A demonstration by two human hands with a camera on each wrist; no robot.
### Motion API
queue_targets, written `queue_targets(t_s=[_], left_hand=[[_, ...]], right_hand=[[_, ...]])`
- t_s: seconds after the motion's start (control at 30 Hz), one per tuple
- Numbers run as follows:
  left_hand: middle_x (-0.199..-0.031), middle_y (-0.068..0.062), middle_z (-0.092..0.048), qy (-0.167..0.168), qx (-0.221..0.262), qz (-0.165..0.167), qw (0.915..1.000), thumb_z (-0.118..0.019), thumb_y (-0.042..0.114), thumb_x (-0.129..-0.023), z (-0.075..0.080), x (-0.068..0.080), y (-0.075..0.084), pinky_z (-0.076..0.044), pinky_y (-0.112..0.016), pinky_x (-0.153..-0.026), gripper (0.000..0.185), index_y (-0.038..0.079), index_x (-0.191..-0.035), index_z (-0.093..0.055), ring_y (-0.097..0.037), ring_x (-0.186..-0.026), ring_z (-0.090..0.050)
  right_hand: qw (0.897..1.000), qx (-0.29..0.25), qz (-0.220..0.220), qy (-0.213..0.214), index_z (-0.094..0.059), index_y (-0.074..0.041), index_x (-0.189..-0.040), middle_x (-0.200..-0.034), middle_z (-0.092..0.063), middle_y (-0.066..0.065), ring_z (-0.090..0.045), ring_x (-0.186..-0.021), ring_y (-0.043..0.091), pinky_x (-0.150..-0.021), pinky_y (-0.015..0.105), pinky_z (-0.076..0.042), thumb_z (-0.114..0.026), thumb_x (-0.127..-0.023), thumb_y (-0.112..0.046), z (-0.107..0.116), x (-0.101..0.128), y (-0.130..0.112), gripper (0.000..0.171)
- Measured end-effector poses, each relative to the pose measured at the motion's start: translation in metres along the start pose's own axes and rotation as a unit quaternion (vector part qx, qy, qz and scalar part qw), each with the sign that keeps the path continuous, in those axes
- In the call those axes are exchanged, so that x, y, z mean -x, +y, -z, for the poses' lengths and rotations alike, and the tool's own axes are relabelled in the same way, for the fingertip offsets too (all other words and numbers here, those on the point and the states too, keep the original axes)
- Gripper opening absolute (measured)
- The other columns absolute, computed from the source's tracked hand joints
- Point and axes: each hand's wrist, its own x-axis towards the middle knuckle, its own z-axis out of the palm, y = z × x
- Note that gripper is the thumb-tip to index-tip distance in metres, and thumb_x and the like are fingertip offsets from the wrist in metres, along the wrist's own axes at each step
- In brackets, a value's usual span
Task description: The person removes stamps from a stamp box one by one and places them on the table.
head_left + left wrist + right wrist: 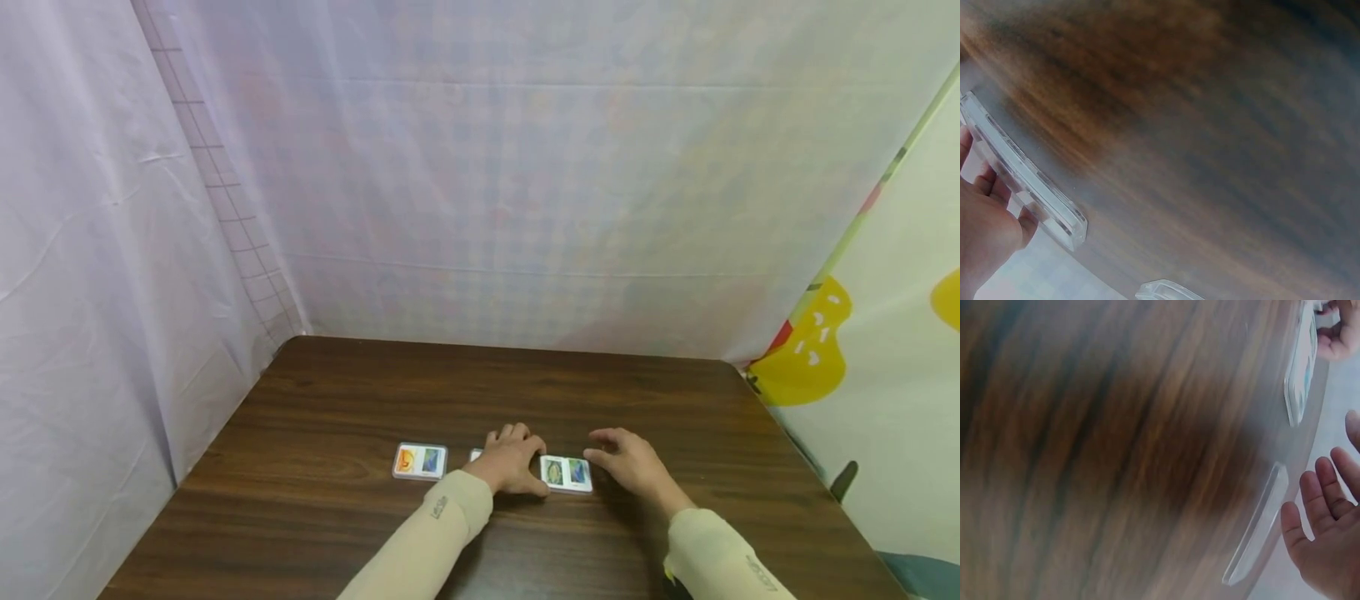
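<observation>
In the head view, my left hand [512, 461] reaches palm-down, with thumb and index finger set on opposite edges of the near end of a clear card case [566, 473] that holds two small pictures. Another clear case [476, 454] is mostly hidden behind this hand. My right hand [630, 462] hovers just right of the pictured case, its fingers [1310, 494] apart and gently bent, with nothing between them. A clear plastic piece [1257, 525] lies close to it in the right wrist view. The left wrist view shows fingers against a long clear case [1025, 175].
A third case [420, 461] with an orange and a blue picture lies to the left on the brown wooden table [337, 533]. White curtains [487, 167] hang behind the table and at its left. A patterned cloth [885, 433] hangs at the right.
</observation>
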Motion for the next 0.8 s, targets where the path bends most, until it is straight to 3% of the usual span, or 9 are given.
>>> queue_targets(t_s=[0.33,0.8], left_hand=[[-0.124,0.002,-0.049,-0.009,0.007,0.004,0.9999,-0.079,0.053,-0.075,0.001,0.001,0.0,-0.034,-0.039,-0.099,0.056,0.027,-0.12,-0.061,-0.017,-0.118,-0.043],[-0.122,0.003,-0.049,-0.006,0.006,-0.001,1.0,-0.08,0.052,-0.074,0.002,0.002,0.002,-0.034,-0.038,-0.098,0.056,0.026,-0.12,-0.061,-0.017,-0.115,-0.043]], right_hand=[[1.0,-0.009,0.01,-0.001,-0.067,-0.001,-0.119,-0.117,-0.067,0.018,-0.061,-0.108,0.035,-0.091,0.053,-0.047,-0.069,-0.093,-0.021,-0.013,-0.001,-0.004,0.033],[0.999,0.037,0.034,0.011,-0.071,-0.003,-0.111,-0.107,-0.068,0.015,-0.064,-0.101,0.034,-0.086,0.052,-0.049,-0.072,-0.09,-0.02,-0.013,0.001,0.004,0.027]])
